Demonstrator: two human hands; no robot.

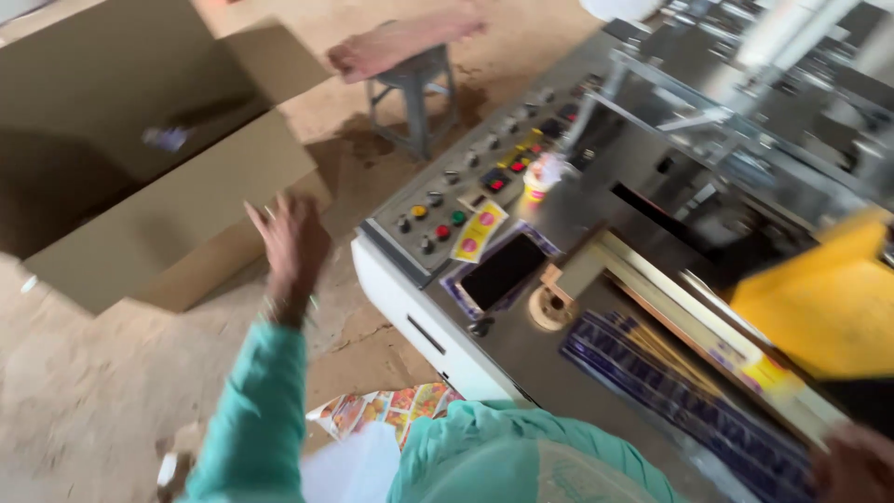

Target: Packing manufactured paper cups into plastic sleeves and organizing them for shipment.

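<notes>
Your left hand (291, 244), fingers spread and empty, hangs over the floor just beside the open cardboard box (149, 177) at left. Your right hand (855, 463), near right, rests on the machine (596, 224); its grip cannot be told.

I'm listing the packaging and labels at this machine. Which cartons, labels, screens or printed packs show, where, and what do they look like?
Carton: large open brown box on the floor, beyond the left hand.
Sticker: yellow with red spots, at the control panel's edge.
Screen: dark rectangle, blue-framed, on the machine top.
Wrappers: colourful printed sheets on the floor.
Blue strips: printed rows near the right hand.
</notes>
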